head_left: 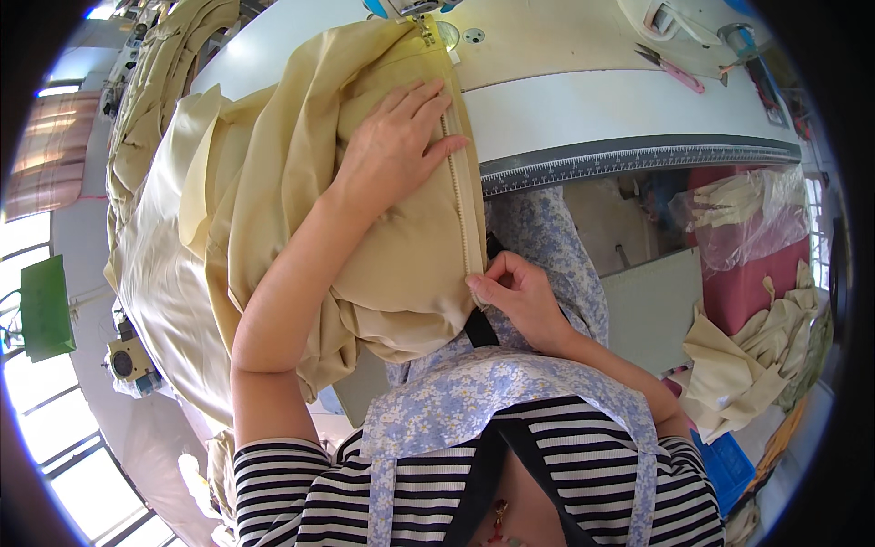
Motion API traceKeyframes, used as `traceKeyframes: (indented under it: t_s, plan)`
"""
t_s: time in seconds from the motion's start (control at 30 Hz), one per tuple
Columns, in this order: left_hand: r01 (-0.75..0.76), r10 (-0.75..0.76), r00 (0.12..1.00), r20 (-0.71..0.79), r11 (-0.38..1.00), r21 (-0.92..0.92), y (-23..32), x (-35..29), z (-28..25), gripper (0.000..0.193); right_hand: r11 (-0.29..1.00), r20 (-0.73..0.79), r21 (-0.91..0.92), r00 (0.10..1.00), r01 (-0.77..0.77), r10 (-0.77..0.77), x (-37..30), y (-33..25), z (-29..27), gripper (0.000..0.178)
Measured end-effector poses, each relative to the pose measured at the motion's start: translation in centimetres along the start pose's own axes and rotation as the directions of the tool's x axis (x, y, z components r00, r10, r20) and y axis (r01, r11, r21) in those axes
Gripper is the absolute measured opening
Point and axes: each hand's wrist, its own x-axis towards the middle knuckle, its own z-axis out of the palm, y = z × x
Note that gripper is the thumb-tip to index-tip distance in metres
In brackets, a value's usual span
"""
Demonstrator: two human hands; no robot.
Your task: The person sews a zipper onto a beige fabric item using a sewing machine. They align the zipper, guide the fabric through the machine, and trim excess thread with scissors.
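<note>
On my far left, a green bag (47, 308) hangs near the dark rim of my view, its left edge washed out by window light. Beyond the left forearm, shiny beige fabric (273, 173) spreads in folds, and I cannot make out its layers underneath. The left hand (392, 146) lies palm down on it, fingers outstretched and close together, the thumb apart and reaching over the zipper (459, 205); the palm is hidden from me. The zipper runs down the fabric's right edge, off the front of the surface (565, 118). Above, the sewing machine (406, 7) is cut off, so I cannot tell whether its needle touches the cloth. At the zipper's lower end, the right hand (524, 296) pinches the edge between thumb and forefinger, its other fingers curled and partly hidden. Farther right, pink-handled scissors (674, 71) lie near the surface's far side; below, a clear plastic bag (743, 219) obscures its pale contents.
</note>
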Motion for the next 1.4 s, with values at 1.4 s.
traceKeyframes:
  t_s: [1.4]
  plan:
    - [0.052,-0.05,0.998,0.043,0.997,-0.051,0.5,-0.6,0.3,0.05,0.554,-0.022,-0.733,0.8,0.395,-0.599,8.5,-13.6,-4.6,0.019]
